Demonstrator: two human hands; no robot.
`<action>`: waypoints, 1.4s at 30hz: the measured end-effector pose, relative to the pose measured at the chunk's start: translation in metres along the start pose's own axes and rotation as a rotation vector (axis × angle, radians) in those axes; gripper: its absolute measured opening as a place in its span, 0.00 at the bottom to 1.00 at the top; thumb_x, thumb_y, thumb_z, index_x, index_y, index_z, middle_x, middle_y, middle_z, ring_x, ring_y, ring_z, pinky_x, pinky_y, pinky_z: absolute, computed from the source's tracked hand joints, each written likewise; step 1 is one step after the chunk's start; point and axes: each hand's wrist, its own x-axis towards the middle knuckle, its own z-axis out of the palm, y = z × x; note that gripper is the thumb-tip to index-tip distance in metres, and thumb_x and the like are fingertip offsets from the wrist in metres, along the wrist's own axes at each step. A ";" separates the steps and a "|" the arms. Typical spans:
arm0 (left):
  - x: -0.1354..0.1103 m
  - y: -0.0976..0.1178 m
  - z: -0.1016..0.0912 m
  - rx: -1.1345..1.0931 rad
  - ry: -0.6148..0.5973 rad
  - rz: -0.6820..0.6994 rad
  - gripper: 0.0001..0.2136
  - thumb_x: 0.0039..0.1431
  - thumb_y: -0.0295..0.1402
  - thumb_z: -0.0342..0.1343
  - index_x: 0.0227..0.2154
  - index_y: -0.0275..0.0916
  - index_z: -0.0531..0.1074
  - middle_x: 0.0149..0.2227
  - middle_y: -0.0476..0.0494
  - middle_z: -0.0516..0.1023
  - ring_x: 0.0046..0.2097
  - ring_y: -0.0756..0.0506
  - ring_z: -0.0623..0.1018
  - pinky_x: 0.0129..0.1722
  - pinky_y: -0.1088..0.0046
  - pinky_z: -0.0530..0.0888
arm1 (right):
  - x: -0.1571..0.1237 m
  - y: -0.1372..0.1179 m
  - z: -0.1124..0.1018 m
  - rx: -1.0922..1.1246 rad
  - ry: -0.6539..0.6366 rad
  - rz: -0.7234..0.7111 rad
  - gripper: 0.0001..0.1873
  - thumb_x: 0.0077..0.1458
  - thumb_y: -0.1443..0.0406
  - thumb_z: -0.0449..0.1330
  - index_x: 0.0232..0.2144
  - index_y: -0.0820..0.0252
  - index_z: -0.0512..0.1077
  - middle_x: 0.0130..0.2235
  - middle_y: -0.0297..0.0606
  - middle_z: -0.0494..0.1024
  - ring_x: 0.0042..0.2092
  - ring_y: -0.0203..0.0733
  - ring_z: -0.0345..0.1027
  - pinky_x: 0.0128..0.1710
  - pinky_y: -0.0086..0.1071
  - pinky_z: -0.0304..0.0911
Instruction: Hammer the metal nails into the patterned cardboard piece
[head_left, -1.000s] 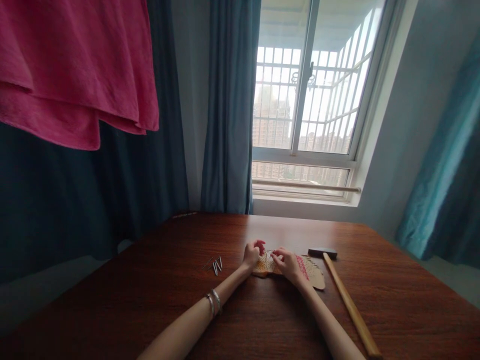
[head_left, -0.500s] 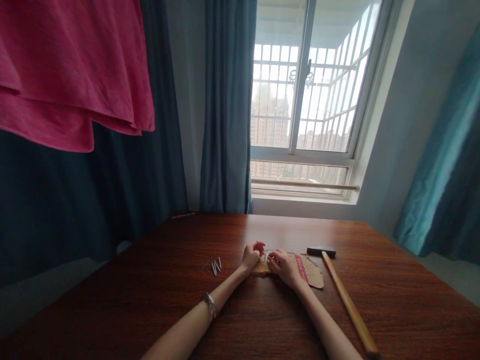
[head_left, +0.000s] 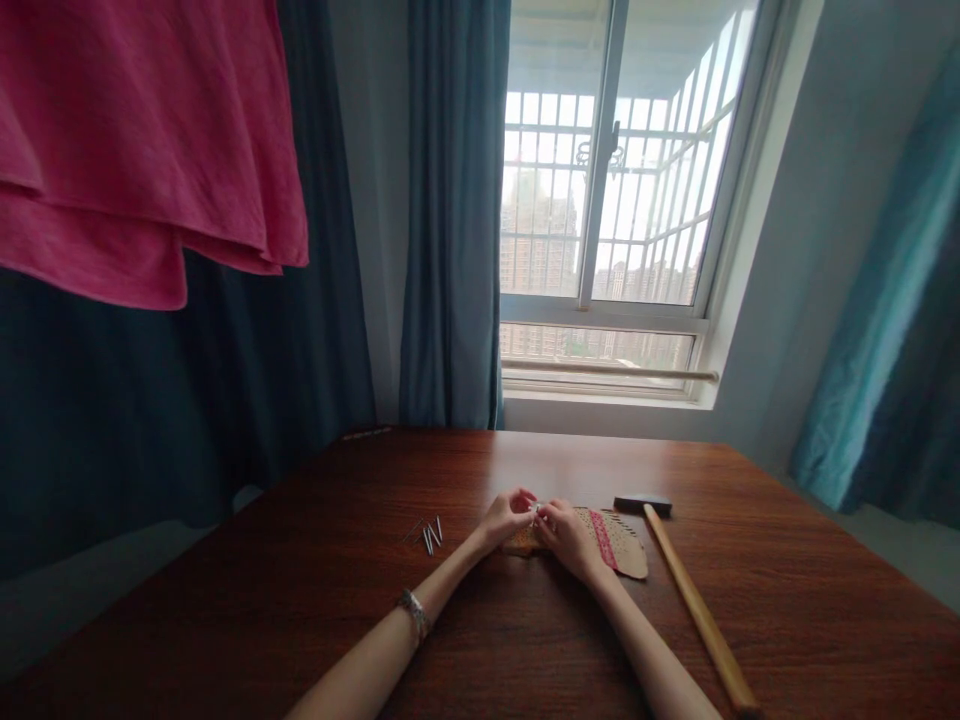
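A flat tan piece shaped like a shoe insole (head_left: 628, 556) lies on the table, with a pink band across it and rows of small dark marks. My left hand (head_left: 508, 518) is over its left end, fingers curled and thumb meeting fingertips. Beside it, my right hand (head_left: 564, 530) is closed in a pinch, covering the middle of the insole. The fingertips of both hands come together at a tiny whitish thing, too small to name. Left of my hands lie several metal nails (head_left: 433, 538). To the right rests a hammer (head_left: 701, 610) with a wooden handle and dark head.
The brown wooden table (head_left: 300, 580) reaches back to the wall below a barred window (head_left: 600, 200). Blue curtains (head_left: 454, 220) hang on both sides. A pink cloth (head_left: 150, 150) hangs down at the upper left.
My left hand has shifted slightly right and its fingertips have closed in against those of my right hand. The upright pin-like thing between them is now hidden. Insole, nails and hammer stay put.
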 end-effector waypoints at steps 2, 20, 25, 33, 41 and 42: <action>-0.001 0.002 0.001 0.032 -0.009 0.009 0.13 0.43 0.35 0.60 0.32 0.34 0.73 0.27 0.47 0.74 0.30 0.50 0.72 0.31 0.76 0.67 | 0.000 0.001 0.001 -0.004 0.002 0.006 0.09 0.56 0.64 0.52 0.27 0.58 0.70 0.32 0.36 0.70 0.36 0.39 0.63 0.37 0.30 0.58; -0.001 -0.002 0.001 0.022 -0.010 -0.003 0.15 0.43 0.41 0.61 0.27 0.33 0.74 0.26 0.45 0.75 0.30 0.49 0.73 0.30 0.76 0.68 | -0.002 0.001 0.001 0.048 -0.010 0.031 0.08 0.54 0.66 0.53 0.30 0.57 0.73 0.33 0.37 0.71 0.37 0.41 0.65 0.37 0.32 0.59; -0.001 -0.003 0.001 0.041 -0.013 0.012 0.15 0.43 0.42 0.60 0.27 0.33 0.74 0.26 0.46 0.75 0.29 0.49 0.73 0.30 0.76 0.68 | -0.002 0.002 0.002 0.066 -0.002 0.039 0.09 0.54 0.65 0.53 0.29 0.57 0.74 0.32 0.37 0.72 0.36 0.41 0.65 0.37 0.32 0.59; -0.002 -0.001 -0.001 0.055 -0.023 0.023 0.14 0.44 0.41 0.60 0.27 0.32 0.74 0.27 0.44 0.76 0.30 0.48 0.74 0.31 0.75 0.68 | -0.002 -0.001 0.001 0.089 0.002 0.047 0.09 0.54 0.65 0.54 0.29 0.57 0.75 0.33 0.37 0.73 0.36 0.40 0.66 0.37 0.31 0.60; -0.003 0.007 0.000 0.054 -0.011 0.005 0.11 0.44 0.37 0.60 0.26 0.33 0.75 0.26 0.45 0.76 0.29 0.48 0.73 0.31 0.75 0.68 | 0.000 -0.006 -0.027 0.099 0.047 0.108 0.12 0.53 0.66 0.53 0.38 0.56 0.73 0.36 0.39 0.74 0.41 0.43 0.67 0.41 0.33 0.61; -0.004 0.007 0.000 0.049 -0.012 -0.002 0.11 0.44 0.37 0.60 0.26 0.33 0.75 0.25 0.45 0.76 0.29 0.49 0.73 0.30 0.75 0.68 | 0.000 -0.004 -0.036 0.058 0.067 0.125 0.13 0.52 0.66 0.53 0.39 0.56 0.73 0.37 0.39 0.74 0.42 0.44 0.67 0.43 0.34 0.60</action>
